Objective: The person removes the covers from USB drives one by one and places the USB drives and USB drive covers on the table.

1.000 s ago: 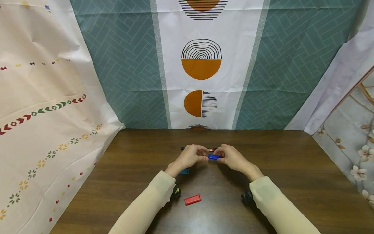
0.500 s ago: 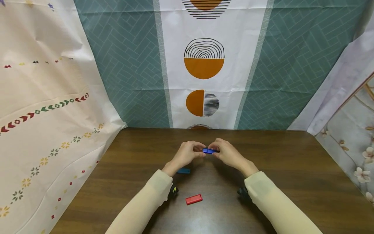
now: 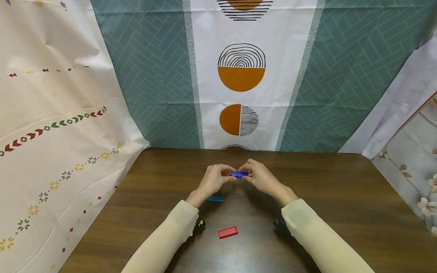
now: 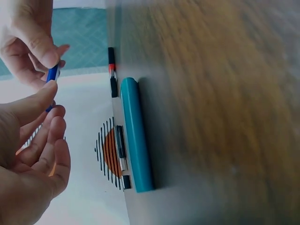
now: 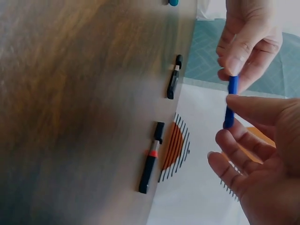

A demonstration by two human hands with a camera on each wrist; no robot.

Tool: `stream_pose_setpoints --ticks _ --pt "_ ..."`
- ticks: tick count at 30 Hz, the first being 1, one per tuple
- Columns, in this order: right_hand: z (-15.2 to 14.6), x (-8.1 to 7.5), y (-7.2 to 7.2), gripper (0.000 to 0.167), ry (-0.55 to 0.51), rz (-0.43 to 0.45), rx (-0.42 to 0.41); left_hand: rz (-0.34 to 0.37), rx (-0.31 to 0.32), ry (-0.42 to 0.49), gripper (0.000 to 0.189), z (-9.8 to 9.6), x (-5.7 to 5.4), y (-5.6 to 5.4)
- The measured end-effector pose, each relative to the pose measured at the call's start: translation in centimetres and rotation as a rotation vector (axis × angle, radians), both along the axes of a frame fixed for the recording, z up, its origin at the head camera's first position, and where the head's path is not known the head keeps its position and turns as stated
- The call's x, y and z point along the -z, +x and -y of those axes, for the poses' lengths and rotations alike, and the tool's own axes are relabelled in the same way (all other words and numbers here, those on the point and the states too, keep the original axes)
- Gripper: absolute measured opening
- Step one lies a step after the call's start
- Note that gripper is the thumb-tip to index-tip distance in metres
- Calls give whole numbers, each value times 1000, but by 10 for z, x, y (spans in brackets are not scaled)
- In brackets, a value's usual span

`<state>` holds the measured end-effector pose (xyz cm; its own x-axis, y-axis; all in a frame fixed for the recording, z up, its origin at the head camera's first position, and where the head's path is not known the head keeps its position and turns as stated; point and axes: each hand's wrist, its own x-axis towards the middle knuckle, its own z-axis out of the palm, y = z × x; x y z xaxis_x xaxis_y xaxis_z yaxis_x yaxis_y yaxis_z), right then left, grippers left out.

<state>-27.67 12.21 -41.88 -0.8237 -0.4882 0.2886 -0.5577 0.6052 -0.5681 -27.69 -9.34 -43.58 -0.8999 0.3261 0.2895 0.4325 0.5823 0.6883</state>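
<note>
Both hands are raised over the far part of the table and meet at a small blue USB flash drive point(image 3: 239, 174). My left hand point(image 3: 216, 179) pinches its left end between thumb and fingertips. Its right end is pinched by my right hand point(image 3: 262, 178). In the right wrist view the blue drive point(image 5: 232, 86) stays in one straight line between the two thumbs. Fingers cover both its ends, so whether its cap is fully on cannot be told.
A teal flash drive point(image 4: 137, 136) lies by my left wrist, and a red one point(image 3: 228, 232) lies nearer the front. Towards the far edge lie two black drives, one with a red band point(image 5: 150, 159) and a plainer one point(image 5: 174, 79), both showing metal.
The left hand, earlier beside the blue flash drive, has come to grip its left end. Both hands and the drive have shifted slightly left and up in the head view.
</note>
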Motion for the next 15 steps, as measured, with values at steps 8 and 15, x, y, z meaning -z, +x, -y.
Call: stream_pose_setpoints --ticks 8,15 --pt "6 8 2 20 -92 3 27 -24 -25 22 19 7 3 -2" --pt "7 13 2 15 -131 -34 27 -14 -21 26 21 12 3 0"
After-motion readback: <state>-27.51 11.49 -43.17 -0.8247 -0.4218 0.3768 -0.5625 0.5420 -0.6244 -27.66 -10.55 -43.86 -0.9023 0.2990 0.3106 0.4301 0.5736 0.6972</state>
